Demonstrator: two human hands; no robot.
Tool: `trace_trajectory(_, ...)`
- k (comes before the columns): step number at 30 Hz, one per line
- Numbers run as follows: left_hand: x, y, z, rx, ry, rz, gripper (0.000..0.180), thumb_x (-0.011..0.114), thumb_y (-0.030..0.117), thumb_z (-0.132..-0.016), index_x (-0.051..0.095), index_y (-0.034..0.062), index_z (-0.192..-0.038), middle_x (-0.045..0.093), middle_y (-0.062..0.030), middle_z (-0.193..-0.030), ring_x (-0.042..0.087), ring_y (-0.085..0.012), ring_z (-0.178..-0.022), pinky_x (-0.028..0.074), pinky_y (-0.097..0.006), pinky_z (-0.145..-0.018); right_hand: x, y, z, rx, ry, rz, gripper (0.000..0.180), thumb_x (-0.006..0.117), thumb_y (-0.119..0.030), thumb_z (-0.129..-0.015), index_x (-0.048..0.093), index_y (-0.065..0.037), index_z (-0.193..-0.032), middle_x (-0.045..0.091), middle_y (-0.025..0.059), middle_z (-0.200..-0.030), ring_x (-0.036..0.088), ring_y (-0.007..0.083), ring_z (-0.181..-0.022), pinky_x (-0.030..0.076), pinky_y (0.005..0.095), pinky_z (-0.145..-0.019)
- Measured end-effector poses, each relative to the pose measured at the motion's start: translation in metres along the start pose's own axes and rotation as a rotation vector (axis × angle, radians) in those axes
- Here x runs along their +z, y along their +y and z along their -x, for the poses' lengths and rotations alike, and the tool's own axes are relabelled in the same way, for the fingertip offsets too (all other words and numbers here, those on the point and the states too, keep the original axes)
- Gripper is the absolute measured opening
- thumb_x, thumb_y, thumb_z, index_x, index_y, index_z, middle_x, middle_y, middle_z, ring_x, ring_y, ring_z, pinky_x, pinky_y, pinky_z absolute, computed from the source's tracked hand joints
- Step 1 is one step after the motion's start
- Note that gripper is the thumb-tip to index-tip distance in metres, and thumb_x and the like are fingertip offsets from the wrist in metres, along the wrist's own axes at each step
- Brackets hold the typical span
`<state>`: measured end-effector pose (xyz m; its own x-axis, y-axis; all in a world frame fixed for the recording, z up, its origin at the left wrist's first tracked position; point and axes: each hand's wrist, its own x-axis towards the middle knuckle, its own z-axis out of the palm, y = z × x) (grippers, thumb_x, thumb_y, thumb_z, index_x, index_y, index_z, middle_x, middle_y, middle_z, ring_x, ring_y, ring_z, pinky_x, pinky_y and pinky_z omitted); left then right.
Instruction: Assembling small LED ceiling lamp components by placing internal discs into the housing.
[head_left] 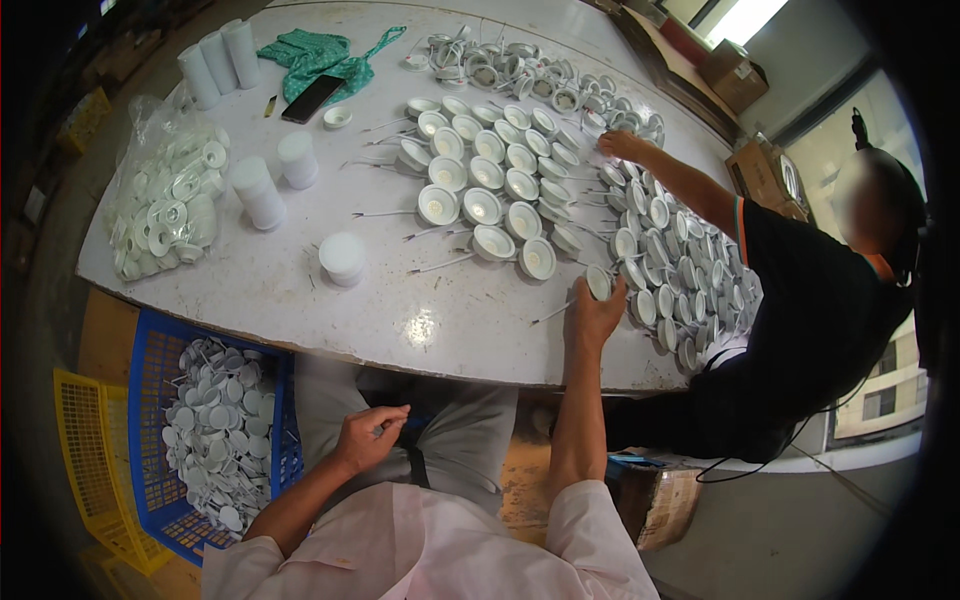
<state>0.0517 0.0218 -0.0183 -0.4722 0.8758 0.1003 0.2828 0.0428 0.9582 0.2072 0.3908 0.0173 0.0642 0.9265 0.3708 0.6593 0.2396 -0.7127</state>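
My right hand (598, 320) is closed around a small round white downlight (598, 283) at the right of the table. Beside it, cup-shaped white downlights (482, 207) with trailing wires lie face up in rows. Another dense group of downlights (655, 247), many tipped on edge, spreads to the right of this hand. Over my lap, below the table's front edge, my left hand (368, 438) has its fingers curled together; what they hold, if anything, I cannot make out. Nearest to me on the table stands a short stack of white discs (342, 258).
A co-worker (810, 310) at the right reaches a hand (622, 146) over the downlights. At left lie a plastic bag of white rings (175, 215), taller disc stacks (257, 193), a phone (312, 99) and green cloth (310, 60). A blue basket (150, 400) holds white discs below.
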Motion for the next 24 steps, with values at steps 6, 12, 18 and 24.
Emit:
trace_trajectory(6,0.013,0.057,-0.060,-0.004,-0.184,0.263,0.050,0.061,0.001,-0.084,0.044,-0.0015,-0.131,0.053,-0.0155,-0.128,0.055,-0.0196,-0.115,0.045,-0.031,-0.093,-0.033,-0.056,0.071,-0.316,-0.042,-0.290,0.088,0.080,-0.002,-0.066,0.032,0.002,-0.139,0.043,0.0201,-0.130,0.045,0.0310,-0.121,0.039,0.0392,-0.100)
trace_trajectory(12,0.032,0.080,-0.106,0.029,-0.249,0.783,0.089,0.059,-0.001,-0.079,0.003,0.0026,-0.148,0.019,-0.0186,-0.151,0.026,-0.0242,-0.138,0.030,-0.038,-0.108,-0.038,-0.091,0.133,-0.534,-0.254,-0.470,0.091,0.081,0.000,-0.060,0.034,0.001,-0.138,0.045,0.0203,-0.132,0.047,0.0346,-0.119,0.042,0.0406,-0.097)
trace_trajectory(18,0.016,0.080,-0.093,-0.099,-0.226,0.840,0.092,0.063,0.000,-0.076,0.006,0.0007,-0.148,0.033,-0.0162,-0.141,0.036,-0.0226,-0.131,0.031,-0.037,-0.108,-0.039,-0.105,0.165,-0.633,-0.468,-0.446,0.084,0.077,0.003,-0.063,0.037,0.002,-0.137,0.039,0.0194,-0.138,0.045,0.0324,-0.123,0.042,0.0403,-0.100)
trace_trajectory(24,0.001,0.058,-0.087,-0.004,-0.105,0.675,0.091,0.073,0.003,-0.071,0.020,0.0014,-0.145,0.043,-0.0141,-0.138,0.042,-0.0214,-0.127,0.035,-0.034,-0.106,-0.046,-0.111,0.181,-0.524,-0.710,-0.516,0.080,0.063,0.007,-0.073,0.027,0.001,-0.144,0.037,0.0189,-0.141,0.043,0.0303,-0.127,0.043,0.0364,-0.097)
